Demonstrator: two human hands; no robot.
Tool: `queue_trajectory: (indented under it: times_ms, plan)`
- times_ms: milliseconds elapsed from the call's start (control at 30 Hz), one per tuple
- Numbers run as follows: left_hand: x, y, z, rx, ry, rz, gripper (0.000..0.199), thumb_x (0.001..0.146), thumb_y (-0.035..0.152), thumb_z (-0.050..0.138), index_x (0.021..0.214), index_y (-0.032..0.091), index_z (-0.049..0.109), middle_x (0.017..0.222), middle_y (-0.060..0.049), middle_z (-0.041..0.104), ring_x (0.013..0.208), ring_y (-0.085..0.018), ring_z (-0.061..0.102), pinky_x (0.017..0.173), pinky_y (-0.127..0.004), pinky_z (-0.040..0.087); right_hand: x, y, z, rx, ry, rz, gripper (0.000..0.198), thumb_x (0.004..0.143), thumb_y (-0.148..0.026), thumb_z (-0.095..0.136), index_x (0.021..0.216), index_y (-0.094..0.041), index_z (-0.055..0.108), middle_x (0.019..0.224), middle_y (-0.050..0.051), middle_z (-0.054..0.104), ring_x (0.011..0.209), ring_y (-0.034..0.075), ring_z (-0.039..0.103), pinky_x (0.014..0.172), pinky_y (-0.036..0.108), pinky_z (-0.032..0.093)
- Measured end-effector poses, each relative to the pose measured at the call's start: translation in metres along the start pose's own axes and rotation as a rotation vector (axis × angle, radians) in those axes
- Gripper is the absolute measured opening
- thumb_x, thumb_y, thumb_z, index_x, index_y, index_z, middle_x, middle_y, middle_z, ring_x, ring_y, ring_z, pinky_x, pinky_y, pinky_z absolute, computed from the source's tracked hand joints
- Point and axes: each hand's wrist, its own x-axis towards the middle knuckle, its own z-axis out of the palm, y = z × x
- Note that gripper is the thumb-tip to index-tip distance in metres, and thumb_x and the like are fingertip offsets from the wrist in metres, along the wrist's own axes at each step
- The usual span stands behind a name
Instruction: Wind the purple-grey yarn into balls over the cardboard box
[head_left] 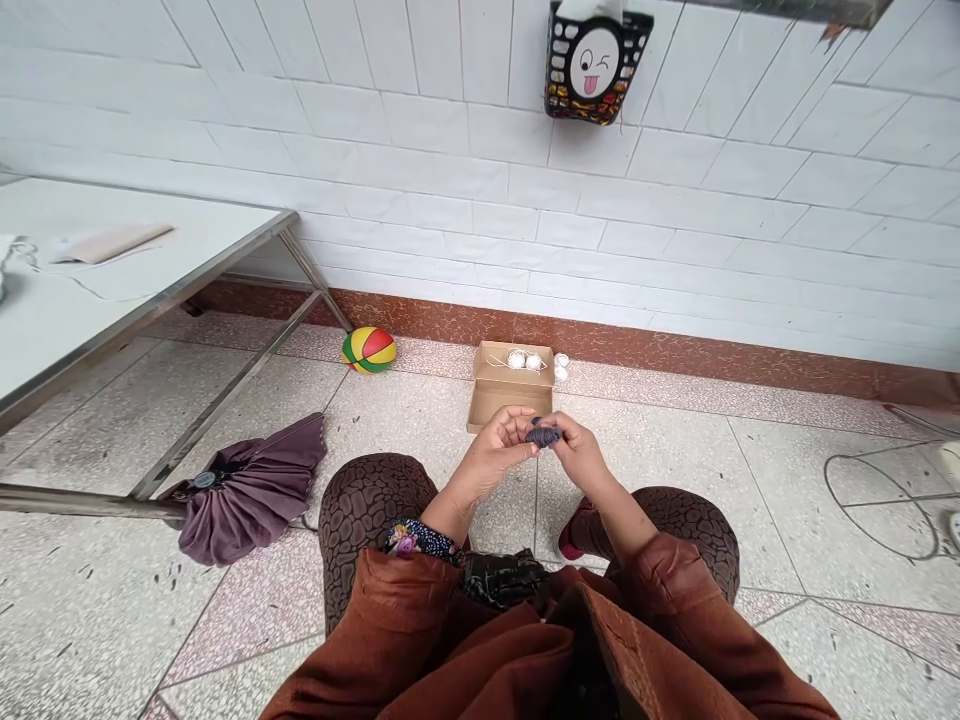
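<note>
Head view, looking down over a seated person's knees. The left hand and right hand meet in front of the knees, both forearms reaching forward from rust-brown sleeves, wrists slightly bent. Between them sits a small dark ball of yarn, pinched by the fingertips of both hands; the left fingers curl narrowly around its left side, the right thumb and fingers close on its right side. The ball is held in the air above the tiled floor, just short of an open cardboard box at 12 o'clock from the hands.

Inside the box's far end lie pale round balls; two more lie just outside it at 1 o'clock. A striped ball rests at 10 o'clock by the wall, a folded purple umbrella at 9 o'clock beneath a metal-framed table. A black basket bearing a winking, tongue-out face hangs on the wall at 12 o'clock. No legible writing appears.
</note>
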Motion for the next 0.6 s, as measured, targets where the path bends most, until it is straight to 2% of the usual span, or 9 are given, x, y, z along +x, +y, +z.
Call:
queue_trajectory:
  times_ms: [133,300,367,433,600]
  plan:
    - [-0.005,0.000,0.002,0.029,0.105,0.045,0.052,0.068,0.023,0.080,0.113,0.021,0.053,0.082,0.004,0.060,0.071,-0.010,0.057,0.072,-0.026,0.041,-0.030,-0.015,0.001,-0.120,-0.070,-0.121,0.021,0.098,-0.030,0.048,0.087,-0.022,0.064,0.084,0.004,0.068,0.081,0.020,0.064,0.077,0.032,0.050]
    - [-0.011,-0.001,0.007,0.254,0.197,0.095,0.052,0.065,0.016,0.076,0.111,0.020,0.052,0.080,0.004,0.056,0.070,-0.011,0.055,0.070,-0.026,0.042,-0.040,-0.053,-0.020,-0.235,-0.176,-0.290,0.018,0.100,-0.028,0.049,0.095,-0.023,0.066,0.087,0.005,0.065,0.083,0.020,0.062,0.077,0.031,0.049]
    - [-0.017,0.002,0.011,0.348,0.164,0.117,0.054,0.065,0.013,0.074,0.113,0.020,0.051,0.081,0.004,0.056,0.072,-0.011,0.055,0.070,-0.027,0.043,-0.037,-0.063,-0.028,-0.239,-0.146,-0.323,0.018,0.099,-0.031,0.052,0.095,-0.024,0.069,0.087,0.005,0.064,0.082,0.019,0.062,0.076,0.031,0.049]
    - [-0.024,0.007,0.016,0.394,0.076,0.125,0.056,0.067,0.011,0.071,0.118,0.020,0.050,0.083,0.003,0.056,0.074,-0.012,0.056,0.072,-0.027,0.043,-0.032,-0.066,-0.033,-0.221,-0.087,-0.318,0.018,0.098,-0.033,0.056,0.095,-0.024,0.071,0.088,0.005,0.064,0.083,0.019,0.062,0.076,0.031,0.049]
    - [-0.044,0.025,0.027,0.268,-0.115,0.071,0.057,0.070,0.013,0.072,0.123,0.022,0.052,0.085,0.002,0.058,0.076,-0.011,0.057,0.074,-0.027,0.044,-0.031,-0.062,-0.033,-0.045,0.006,-0.153,0.021,0.095,-0.036,0.058,0.084,-0.022,0.070,0.079,0.002,0.063,0.076,0.017,0.060,0.072,0.029,0.048]
